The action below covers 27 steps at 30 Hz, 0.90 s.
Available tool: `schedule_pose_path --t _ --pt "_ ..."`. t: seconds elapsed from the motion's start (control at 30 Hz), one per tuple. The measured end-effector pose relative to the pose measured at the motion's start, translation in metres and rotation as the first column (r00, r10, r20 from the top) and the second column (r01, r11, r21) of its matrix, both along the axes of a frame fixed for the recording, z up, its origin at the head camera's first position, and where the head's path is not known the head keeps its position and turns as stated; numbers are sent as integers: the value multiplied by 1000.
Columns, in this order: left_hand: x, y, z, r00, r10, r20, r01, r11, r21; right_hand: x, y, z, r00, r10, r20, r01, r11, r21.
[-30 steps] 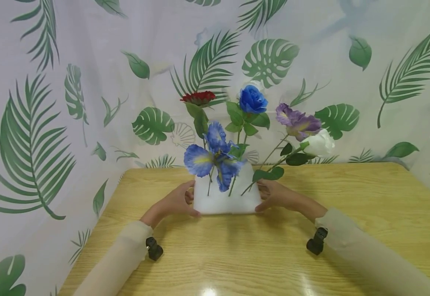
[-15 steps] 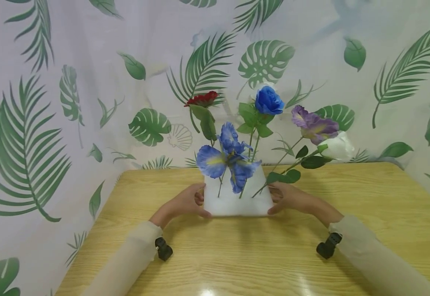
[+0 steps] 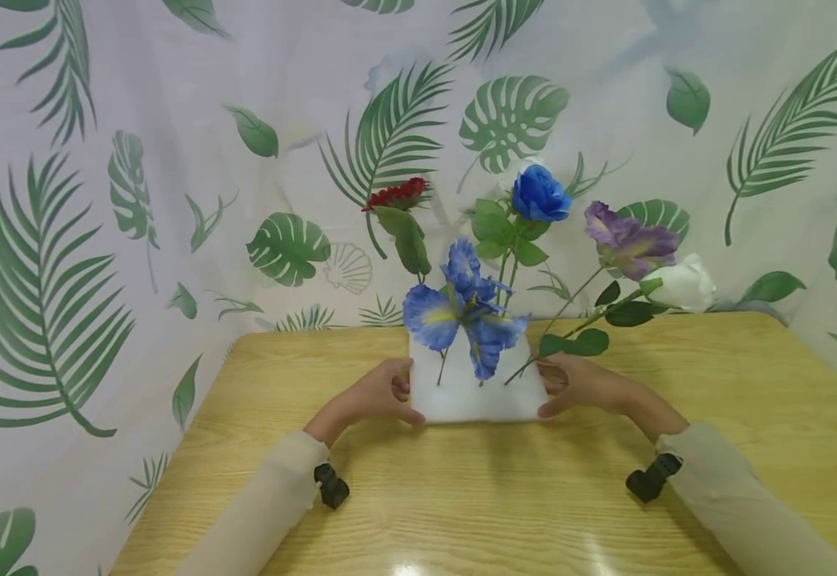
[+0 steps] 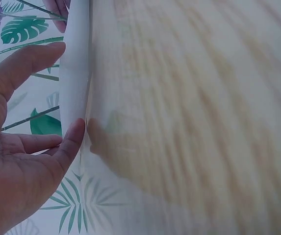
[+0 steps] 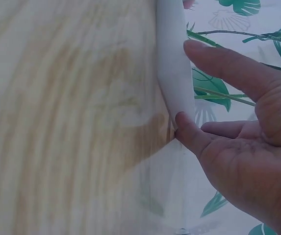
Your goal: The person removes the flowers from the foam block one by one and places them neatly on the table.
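A white foam block (image 3: pixel 479 406) lies on the table with artificial flowers stuck into it. My left hand (image 3: pixel 378 392) grips its left side, the thumb at the near corner. On the opposite side my right hand (image 3: pixel 590 390) holds it the same way. Both wrist views show fingertips at the edge of the foam. A blue iris (image 3: pixel 433 316) stands in front, a red flower (image 3: pixel 397 194) behind it to the left. Towards the middle rises a blue rose (image 3: pixel 541 194), partly covering a pale bloom. A purple iris (image 3: pixel 630 244) and a white rose (image 3: pixel 681 284) lean right.
The wooden table (image 3: pixel 476 496) extends in front of the block and to both sides. Close behind the flowers hangs a white curtain (image 3: pixel 195 120) printed with green leaves. The white rose reaches out over my right hand's side.
Both hands have slid the foam block to the right across the table, and the flowers have travelled with it. The grip on both sides stays the same. The head view has shifted slightly.
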<state>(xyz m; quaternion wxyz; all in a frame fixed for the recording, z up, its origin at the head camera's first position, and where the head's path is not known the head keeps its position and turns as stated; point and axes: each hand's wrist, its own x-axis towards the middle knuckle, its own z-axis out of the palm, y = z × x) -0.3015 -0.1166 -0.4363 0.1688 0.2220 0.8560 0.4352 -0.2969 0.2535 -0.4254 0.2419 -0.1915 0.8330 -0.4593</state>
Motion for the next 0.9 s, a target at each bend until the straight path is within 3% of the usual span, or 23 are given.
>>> schedule_pose_path --t 0.33,0.9 --pt "1 6 4 1000 -6 -6 6 1000 -11 0 7 2 1000 -25 -14 25 999 38" --pt "6 59 3 999 4 -32 -5 999 -39 5 56 8 996 62 -68 -53 991 122"
